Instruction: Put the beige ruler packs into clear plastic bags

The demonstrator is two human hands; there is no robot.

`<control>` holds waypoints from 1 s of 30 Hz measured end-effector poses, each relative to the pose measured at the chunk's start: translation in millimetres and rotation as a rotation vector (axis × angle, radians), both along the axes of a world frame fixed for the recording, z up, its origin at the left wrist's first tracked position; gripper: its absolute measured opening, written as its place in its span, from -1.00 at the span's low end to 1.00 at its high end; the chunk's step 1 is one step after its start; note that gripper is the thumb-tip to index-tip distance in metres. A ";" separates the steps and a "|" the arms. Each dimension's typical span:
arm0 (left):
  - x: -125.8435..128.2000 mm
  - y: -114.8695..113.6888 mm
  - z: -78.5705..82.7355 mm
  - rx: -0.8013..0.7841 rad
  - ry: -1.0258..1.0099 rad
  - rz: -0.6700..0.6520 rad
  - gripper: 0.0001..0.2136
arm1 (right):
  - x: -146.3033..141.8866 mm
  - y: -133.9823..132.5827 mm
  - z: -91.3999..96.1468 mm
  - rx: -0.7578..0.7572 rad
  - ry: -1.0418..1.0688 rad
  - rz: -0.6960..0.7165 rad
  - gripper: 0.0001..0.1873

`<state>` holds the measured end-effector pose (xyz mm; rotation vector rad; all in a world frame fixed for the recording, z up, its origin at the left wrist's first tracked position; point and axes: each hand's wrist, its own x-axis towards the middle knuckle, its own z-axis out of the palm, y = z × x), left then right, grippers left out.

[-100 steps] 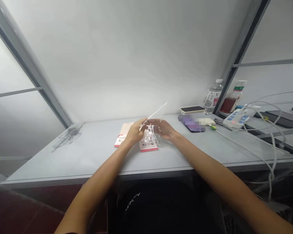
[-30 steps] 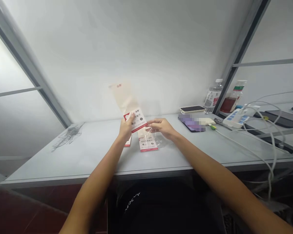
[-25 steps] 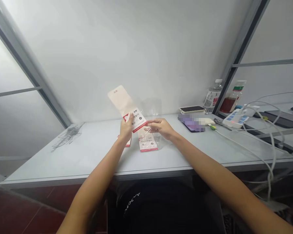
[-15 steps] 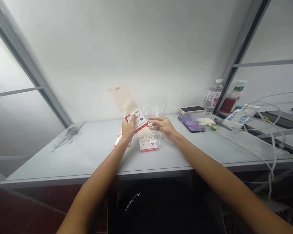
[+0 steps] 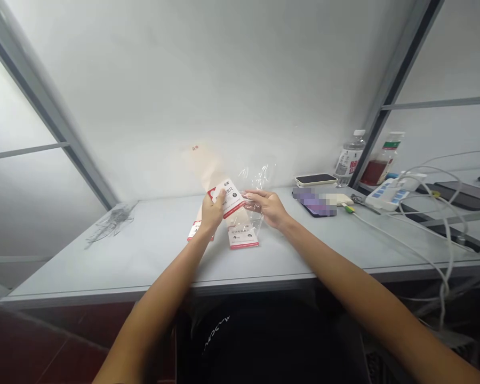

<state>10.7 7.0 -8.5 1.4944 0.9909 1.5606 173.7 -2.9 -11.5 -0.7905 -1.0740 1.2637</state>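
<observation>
My left hand (image 5: 213, 212) is shut on a long cream paper card (image 5: 227, 197) with red trim and printed Chinese text. Its upper end (image 5: 200, 162) is pale and blurred against the wall. My right hand (image 5: 264, 207) pinches a clear plastic bag (image 5: 259, 181), which rises above the fingers, close to the card's red edge. Below my hands, a similar card (image 5: 242, 237) lies on the table, partly under the held card. Another card's red-edged end (image 5: 196, 232) shows beside my left wrist, with the rest hidden by my hand.
On the pale table (image 5: 144, 250) lie crumpled clear plastic (image 5: 112, 223), a phone (image 5: 316, 180), and a blurred purple object (image 5: 314, 205). Bottles (image 5: 349, 160) stand behind a power strip (image 5: 386, 194) with white cables (image 5: 436, 234) at the right.
Earlier my hands were together at the bag. Since then my left hand has raised the card upright, and the bag now stands higher above my right hand, with the hands closer.
</observation>
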 end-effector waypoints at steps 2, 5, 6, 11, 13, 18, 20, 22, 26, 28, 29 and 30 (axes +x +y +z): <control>-1.2 0.4 -0.3 0.014 0.004 0.035 -0.68 | 0.6 0.4 -0.4 0.005 0.010 0.008 -0.79; -0.4 -1.6 -1.6 0.027 0.030 0.029 -0.67 | -0.3 -1.9 0.4 0.009 -0.001 0.030 -0.79; 0.3 -2.8 -2.0 0.026 0.040 0.009 -0.66 | -1.0 -2.7 0.6 0.015 -0.004 0.043 -0.78; 2.3 -7.8 -1.6 -0.017 0.161 -0.118 -0.65 | -2.9 -4.1 0.6 0.038 -0.015 0.085 -0.70; 0.9 -8.0 -0.1 -0.058 0.212 -0.165 -0.66 | -2.1 -3.2 0.7 0.020 -0.016 0.068 -0.72; -6.6 -7.4 6.1 -0.136 0.291 -0.268 -0.66 | 3.2 -0.1 1.0 -0.018 0.019 0.063 -0.75; -9.5 -7.7 8.1 -0.176 0.360 -0.326 -0.66 | 5.5 0.4 1.2 -0.020 0.025 0.047 -0.75; -11.5 -8.0 8.9 -0.212 0.437 -0.380 -0.66 | 7.0 0.1 1.6 -0.012 0.022 0.042 -0.75; -12.6 -8.0 9.0 -0.234 0.492 -0.408 -0.67 | 6.8 -0.8 1.9 0.000 0.020 0.031 -0.75; -12.4 -8.6 10.2 -0.235 0.477 -0.413 -0.68 | 6.2 -0.5 1.6 -0.006 0.033 0.009 -0.75; -12.4 -9.1 11.2 -0.236 0.471 -0.416 -0.69 | 6.0 -0.2 1.4 -0.013 0.040 -0.003 -0.75; -12.4 -10.0 12.6 -0.236 0.468 -0.417 -0.70 | 5.9 0.2 1.2 -0.021 0.047 -0.014 -0.74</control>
